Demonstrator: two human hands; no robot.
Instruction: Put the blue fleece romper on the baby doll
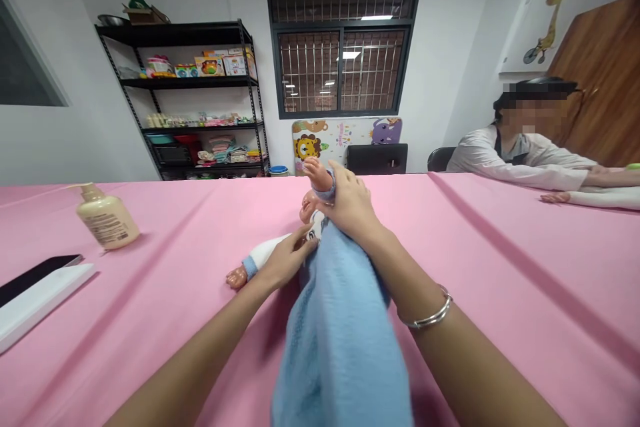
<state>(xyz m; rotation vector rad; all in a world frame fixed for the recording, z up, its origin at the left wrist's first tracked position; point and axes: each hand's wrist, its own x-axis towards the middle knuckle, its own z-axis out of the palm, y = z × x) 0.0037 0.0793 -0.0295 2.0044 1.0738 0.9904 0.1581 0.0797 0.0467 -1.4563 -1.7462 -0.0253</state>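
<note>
Lying lengthwise away from the person, the doll [333, 267] sits directly between the two hands, its head [307, 207] at the far end and its light blue clothing [350, 347] running toward the person and out of view at the bottom edge. It appears rolled onto its side, front toward the left. One small hand [317, 173] points up and away; the other [237, 277] rests out to the left on the pink cover [165, 267], at the end of a white sleeve. Both of the person's hands touch the doll, so neither is clearly nearer. The right hand [354, 203], above a silver bracelet [433, 319], is wrapped around the raised arm just below its blue cuff. The left hand [290, 257] has its fingertips against the printed white front, below the head; whether they pinch the fabric or merely press on it cannot be told.

To the left on the cover stand a pump bottle [107, 221] and, nearer the person, a dark phone [37, 275] beside a white box [45, 303]. At the right, a co-worker [505, 155] leans on the table near another white-sleeved doll arm [605, 199]. Behind, a black shelf unit [175, 33] holds boxes and folded cloths, next to a barred window [341, 67] above a cartoon board [337, 132].
</note>
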